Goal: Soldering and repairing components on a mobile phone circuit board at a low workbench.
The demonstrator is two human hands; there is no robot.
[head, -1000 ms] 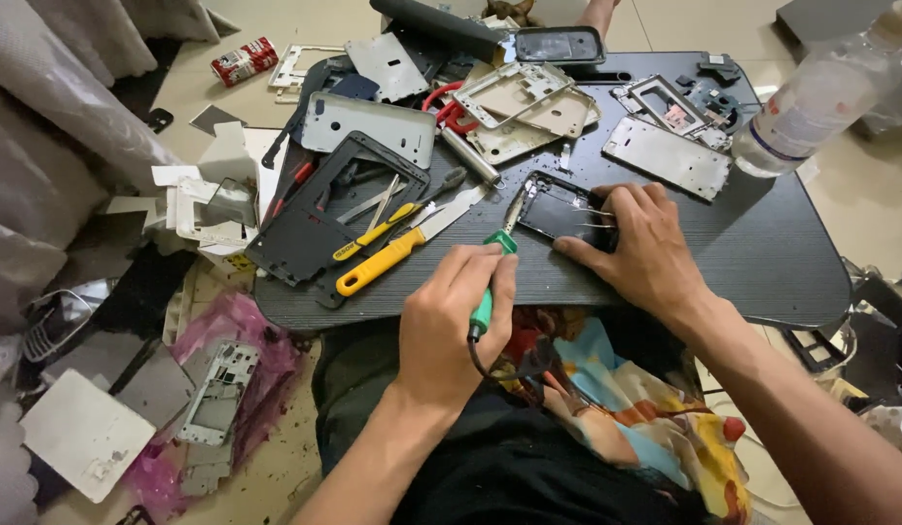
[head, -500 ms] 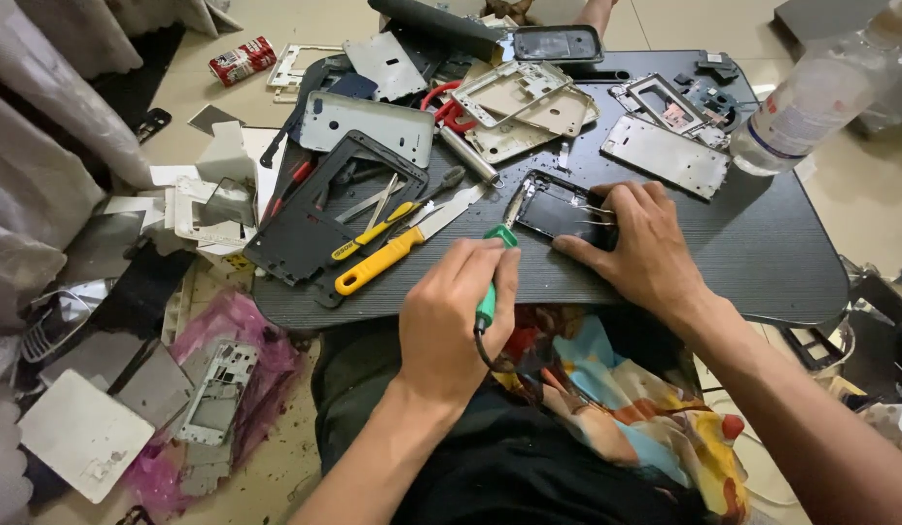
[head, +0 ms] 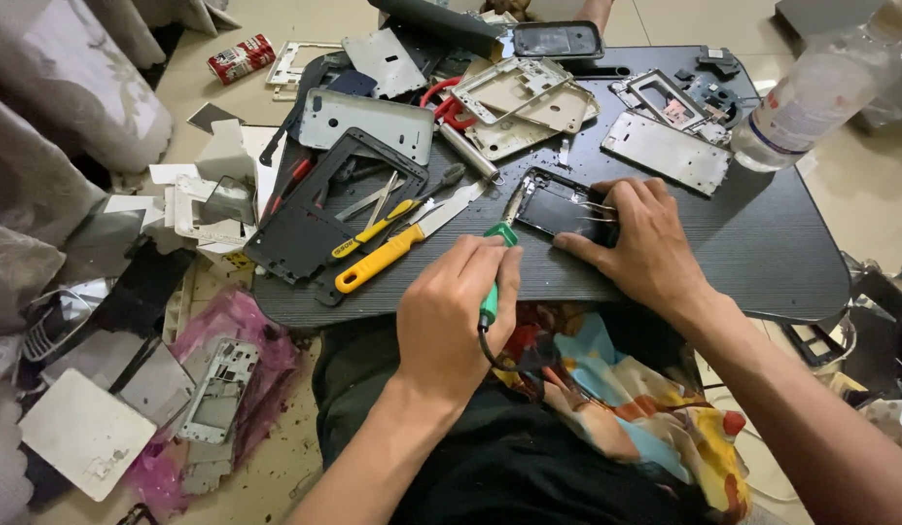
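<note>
Soldering on an opened phone at a dark lap table crowded with salvaged phone parts.

Left hand [head: 449, 316] is closed in a pen-like grip around a green-handled soldering iron [head: 496, 267], its metal tip angled up to the near-left corner of the phone body [head: 558, 206], likely for fine control. Right hand [head: 640, 243] lies pressed flat, fingers together, over the phone's right side, seemingly to keep it from sliding on the table [head: 762, 243]. Just left lie a yellow-handled knife [head: 392, 253] and a black frame [head: 319, 209]. A clear plastic bottle [head: 820, 92] stands at the far right; its contents cannot be told.
</note>
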